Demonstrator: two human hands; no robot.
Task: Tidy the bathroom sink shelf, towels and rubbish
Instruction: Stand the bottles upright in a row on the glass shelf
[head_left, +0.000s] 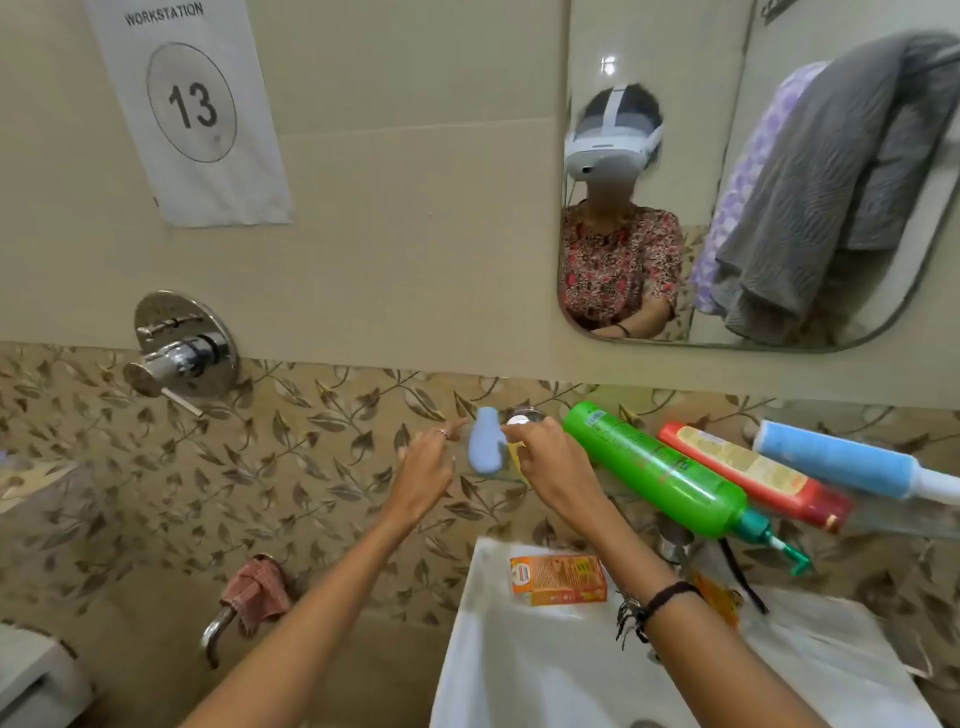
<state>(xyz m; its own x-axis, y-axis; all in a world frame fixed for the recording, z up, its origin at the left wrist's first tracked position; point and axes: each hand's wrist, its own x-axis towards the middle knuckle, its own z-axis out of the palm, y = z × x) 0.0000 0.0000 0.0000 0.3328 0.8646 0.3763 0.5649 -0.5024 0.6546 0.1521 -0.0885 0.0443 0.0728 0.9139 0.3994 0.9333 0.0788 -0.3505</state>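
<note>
bright, even light | edges bowed by wide angle | slightly soft

Glossy green plastic bottle (655, 468)

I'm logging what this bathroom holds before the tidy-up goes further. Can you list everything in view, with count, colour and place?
Small bottle: 1, pale blue, on the shelf between the hands.
Yellow item: 1, mostly hidden under the right hand.
Pump bottle: 1, green, on the shelf.
Tube: 1, red-orange, beside the pump bottle.
Roller: 1, blue and white, far right.
Box: 1, orange, on the sink rim.
Sink: 1, white, below the shelf.
Cloth: 1, pinkish checked, on a low wall tap.
Towels: 2, grey and purple-patterned, seen in the mirror.
Sign: 1, white, numbered 13, on the wall.
Left hand: open, by the small bottle.
Right hand: gripping the yellow item.
</note>
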